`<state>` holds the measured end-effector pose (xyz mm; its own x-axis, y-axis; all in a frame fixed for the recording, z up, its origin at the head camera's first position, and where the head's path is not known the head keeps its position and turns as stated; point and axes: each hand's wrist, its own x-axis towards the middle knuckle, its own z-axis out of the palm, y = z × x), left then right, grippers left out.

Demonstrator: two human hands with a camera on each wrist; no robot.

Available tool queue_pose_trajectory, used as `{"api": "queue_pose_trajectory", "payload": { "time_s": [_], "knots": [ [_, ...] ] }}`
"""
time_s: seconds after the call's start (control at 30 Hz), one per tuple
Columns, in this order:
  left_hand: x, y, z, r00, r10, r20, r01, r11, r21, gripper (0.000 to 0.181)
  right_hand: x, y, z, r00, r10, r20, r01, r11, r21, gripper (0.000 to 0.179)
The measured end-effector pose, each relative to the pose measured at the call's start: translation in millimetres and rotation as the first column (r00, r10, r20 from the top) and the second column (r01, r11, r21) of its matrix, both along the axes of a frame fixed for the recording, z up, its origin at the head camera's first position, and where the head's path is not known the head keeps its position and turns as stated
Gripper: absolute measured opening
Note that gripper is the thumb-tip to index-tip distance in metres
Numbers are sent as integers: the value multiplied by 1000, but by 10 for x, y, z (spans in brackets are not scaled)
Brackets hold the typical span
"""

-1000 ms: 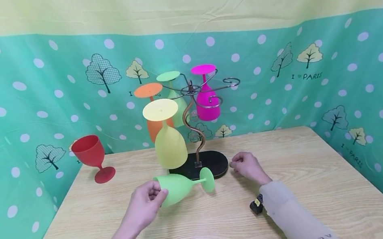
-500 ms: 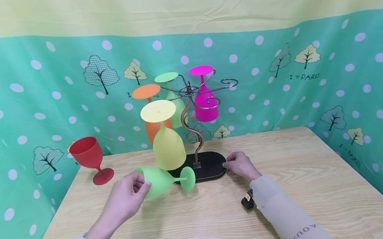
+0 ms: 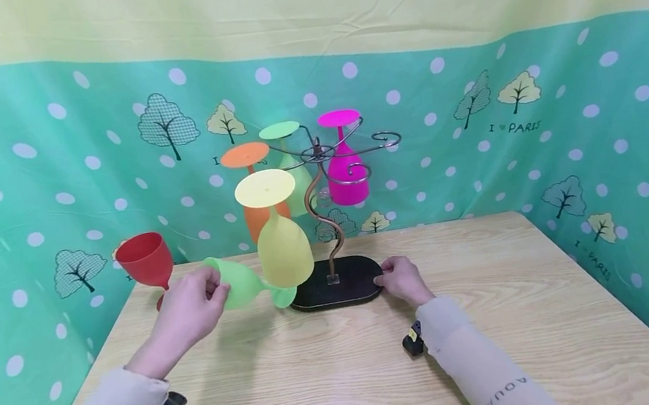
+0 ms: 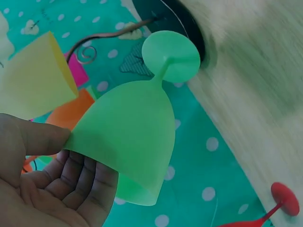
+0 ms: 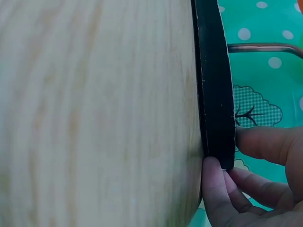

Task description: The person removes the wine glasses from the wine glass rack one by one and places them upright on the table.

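Note:
My left hand (image 3: 186,313) pinches a light green goblet (image 3: 240,283) by its rim, thumb outside and fingers inside the bowl in the left wrist view. The goblet (image 4: 128,118) lies on its side in the air, foot toward the rack. Fingers and thumb of my right hand (image 3: 401,280) grip the right end of the rack's black oval base (image 3: 343,291); in the right wrist view the thumb is on top of the base (image 5: 218,94), fingertips at its lower edge. Upside down on the metal goblet rack (image 3: 337,228) hang a yellow goblet (image 3: 285,253), an orange one, a second green one and a magenta one.
A red goblet (image 3: 147,260) stands upright at the table's back left, its lower part partly behind my left hand. Two curled rack arms (image 3: 385,139) on the right bear no goblet. A patterned curtain (image 3: 433,90) closes the back and sides of the wooden table (image 3: 336,374).
My left hand has carried the green goblet left and upward, away from the front of the base. My right hand has moved slightly left and taken hold of the base's end.

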<state>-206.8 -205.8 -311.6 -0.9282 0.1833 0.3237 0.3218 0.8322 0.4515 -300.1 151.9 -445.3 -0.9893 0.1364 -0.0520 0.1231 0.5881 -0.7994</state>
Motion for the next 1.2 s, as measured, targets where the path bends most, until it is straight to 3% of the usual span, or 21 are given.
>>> {"api": "queue_pose_trajectory", "payload": {
  "time_s": [0.27,0.47,0.6,0.87,1.2],
  "knots": [
    [-168,-47,68,998,31,-45,-36,995,-94,26,27,-13,7,1000,-4,2,4,1000,0,33],
    [-312,-142,86,997,77,-18,-79,981,-175,16,34,-25,20,1000,-9,20,9,1000,-10,33],
    [-416,-207,68,995,102,-3,-101,973,-210,8,34,-29,21,1000,-13,28,14,1000,-10,34],
    [-602,-298,-10,992,123,-17,-123,955,-271,7,30,-32,7,1000,-12,24,12,1000,-13,35],
    [-752,-361,-125,982,122,-142,-165,924,-345,20,30,-24,7,1000,0,12,0,1000,-1,33]
  ]
}}
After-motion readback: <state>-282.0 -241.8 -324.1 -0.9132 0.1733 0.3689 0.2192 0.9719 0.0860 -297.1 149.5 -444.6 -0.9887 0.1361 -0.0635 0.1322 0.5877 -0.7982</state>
